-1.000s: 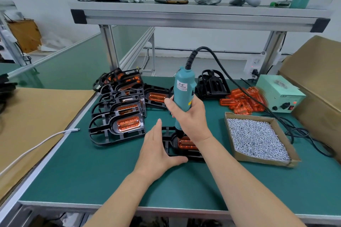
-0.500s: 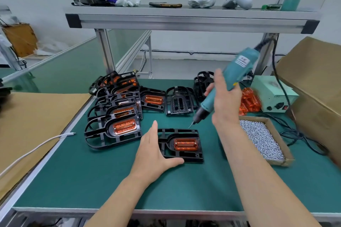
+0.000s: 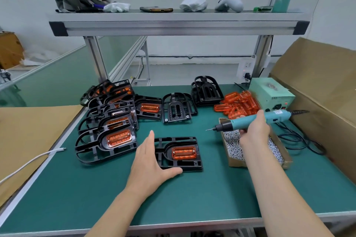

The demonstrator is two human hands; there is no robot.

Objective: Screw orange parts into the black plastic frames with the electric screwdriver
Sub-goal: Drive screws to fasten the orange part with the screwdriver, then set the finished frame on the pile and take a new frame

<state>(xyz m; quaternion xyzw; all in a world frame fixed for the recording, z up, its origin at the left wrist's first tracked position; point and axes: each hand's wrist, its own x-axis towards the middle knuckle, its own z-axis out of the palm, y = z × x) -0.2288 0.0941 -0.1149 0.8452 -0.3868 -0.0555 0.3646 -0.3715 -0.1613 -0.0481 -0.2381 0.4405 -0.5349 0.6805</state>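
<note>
A black plastic frame [image 3: 189, 166] with an orange part [image 3: 184, 153] seated in it lies on the green mat in front of me. My left hand [image 3: 149, 161] lies flat with straight fingers against the frame's left end, thumb along its near edge. My right hand [image 3: 254, 131] grips the teal electric screwdriver [image 3: 250, 122], now lying almost level over the cardboard box of screws [image 3: 234, 147], bit pointing left. Loose orange parts [image 3: 238, 105] are piled behind the box.
Several finished frames with orange parts [image 3: 107, 121] are stacked at the left. Two bare black frames [image 3: 178, 109] stand at the back. A green power unit [image 3: 273, 95] and its black cable [image 3: 300, 138] sit at the right, beside a large cardboard carton [image 3: 317, 90]. A white cable [image 3: 28, 161] crosses the left edge.
My right hand lifted the screwdriver off the frame and swung it right, tilting it down to nearly level over the screw box. My left hand stayed against the frame.
</note>
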